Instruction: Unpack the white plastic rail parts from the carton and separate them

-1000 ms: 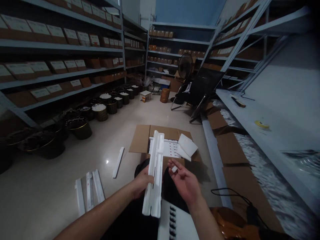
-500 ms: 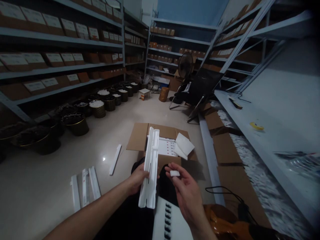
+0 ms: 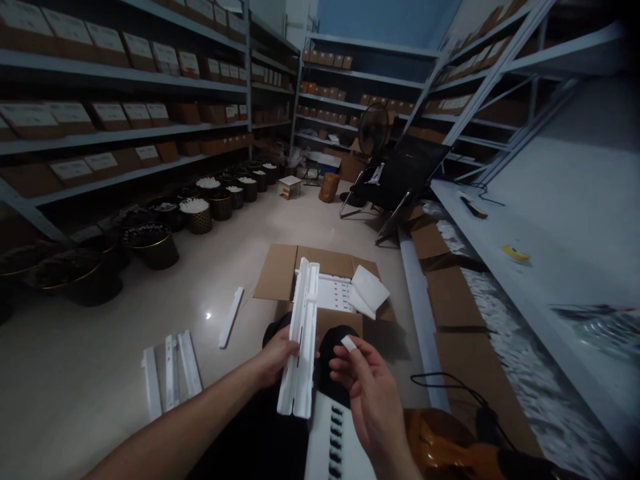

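Observation:
My left hand [image 3: 280, 353] is closed around a long white open case [image 3: 303, 360], which stands tilted over my lap with its two halves side by side. To its right, my right hand [image 3: 367, 377] pinches a small white piece [image 3: 349, 343] between thumb and fingers, apart from the case. An open cardboard box [image 3: 276, 272] sits just beyond, holding white printed items [image 3: 333, 293]. White sheets [image 3: 370, 291] lie over its right side. Below my right hand is a white panel [image 3: 320, 433] with a row of black parts.
Several long white pieces [image 3: 173, 373] lie on the floor at left, and a single one [image 3: 231, 317] nearer the box. Pots [image 3: 153, 247] line the left shelves. A black chair [image 3: 410, 173] and a white worktop [image 3: 530, 287] are at right.
My right hand has turned, and the small white piece has gone from lying flat on the fingers to being tilted up at the fingertips. My left hand and the case are almost unmoved.

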Available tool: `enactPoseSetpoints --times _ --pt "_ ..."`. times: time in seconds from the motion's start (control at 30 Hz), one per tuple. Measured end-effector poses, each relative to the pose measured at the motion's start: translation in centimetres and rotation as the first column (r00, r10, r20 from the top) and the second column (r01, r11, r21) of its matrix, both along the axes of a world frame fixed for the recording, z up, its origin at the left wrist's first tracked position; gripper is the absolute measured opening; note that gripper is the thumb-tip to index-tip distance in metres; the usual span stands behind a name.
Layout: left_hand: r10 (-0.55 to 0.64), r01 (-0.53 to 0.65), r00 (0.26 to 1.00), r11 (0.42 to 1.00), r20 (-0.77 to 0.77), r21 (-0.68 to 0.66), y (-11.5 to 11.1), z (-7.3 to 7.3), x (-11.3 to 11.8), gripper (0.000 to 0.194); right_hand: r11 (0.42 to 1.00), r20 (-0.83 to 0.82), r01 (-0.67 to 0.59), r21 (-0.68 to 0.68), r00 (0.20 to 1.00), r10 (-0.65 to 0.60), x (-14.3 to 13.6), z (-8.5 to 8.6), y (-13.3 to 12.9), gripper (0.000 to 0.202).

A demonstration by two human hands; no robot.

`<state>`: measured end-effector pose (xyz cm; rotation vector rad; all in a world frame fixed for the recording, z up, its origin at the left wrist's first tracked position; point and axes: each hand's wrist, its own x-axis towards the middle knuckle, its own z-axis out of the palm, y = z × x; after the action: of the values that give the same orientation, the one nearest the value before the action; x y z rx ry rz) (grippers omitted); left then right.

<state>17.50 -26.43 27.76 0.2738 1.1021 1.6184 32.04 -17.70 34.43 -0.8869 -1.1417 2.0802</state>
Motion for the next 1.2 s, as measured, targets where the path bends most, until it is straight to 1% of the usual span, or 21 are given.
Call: enactPoseSetpoints --times 0.13,0.33,0.4,0.53,0.63,0.77,0.87,0.97,1.07,1.13,1.2 --pt "-0.012 0.012 1.0 1.0 0.0 0.014 0.0 0.2 0.0 0.049 0.999 -0.017 -0.03 -0.025 0.999 0.03 0.4 -0.4 -0.1 0.039" --pt "-0.026 0.025 1.0 0.999 0.011 0.037 0.1 0.7 0.1 0.049 0.996 -0.065 -0.061 -0.059 0.996 0.058 0.7 -1.0 -0.2 0.033" --pt "-0.028 0.027 1.0 0.999 0.014 0.029 0.1 0.6 0.1 0.049 0.997 -0.049 -0.056 -0.059 0.997 0.053 0.6 -1.1 -0.2 0.034" --pt "-0.034 0.033 0.999 0.999 0.022 0.03 0.2 -0.1 0.1 0.048 0.996 0.004 -0.062 -0.064 0.998 0.062 0.6 -1.2 -0.3 0.041" --pt "-0.03 0.03 0.999 0.999 0.013 0.033 0.2 -0.4 0.1 0.048 0.994 0.018 -0.069 -0.086 0.997 0.071 0.6 -1.8 -0.1 0.037" --pt "-0.052 0.052 0.998 0.999 0.024 0.004 0.1 -0.2 0.2 0.052 0.997 0.063 -0.038 -0.072 0.997 0.043 0.3 -3.0 0.3 0.036" --pt "-0.048 0.047 0.999 0.999 0.022 0.008 0.1 0.1 0.3 0.048 0.997 0.085 -0.027 -0.068 0.996 0.033 -0.2 -3.5 0.4 0.04" --pt "-0.027 0.027 1.0 1.0 0.002 -0.006 0.1 0.1 0.4 0.046 0.99 0.048 -0.062 -0.124 0.997 0.068 -0.5 -3.5 0.3 0.045" --pt "-0.02 0.02 0.999 1.0 -0.031 -0.007 0.2 -0.2 0.4 0.046 0.965 0.008 -0.115 -0.237 0.993 0.12 -0.4 -3.3 0.4 0.043" --pt "-0.021 0.021 0.998 1.0 -0.054 -0.009 0.3 -0.4 0.4 0.046 0.95 0.001 -0.117 -0.289 0.992 0.122 -0.4 -3.3 0.5 0.038" --pt "-0.03 0.029 0.997 0.999 -0.072 -0.016 0.3 -0.5 0.3 0.046 0.957 0.017 -0.089 -0.277 0.995 0.097 -0.5 -3.5 0.5 0.032"
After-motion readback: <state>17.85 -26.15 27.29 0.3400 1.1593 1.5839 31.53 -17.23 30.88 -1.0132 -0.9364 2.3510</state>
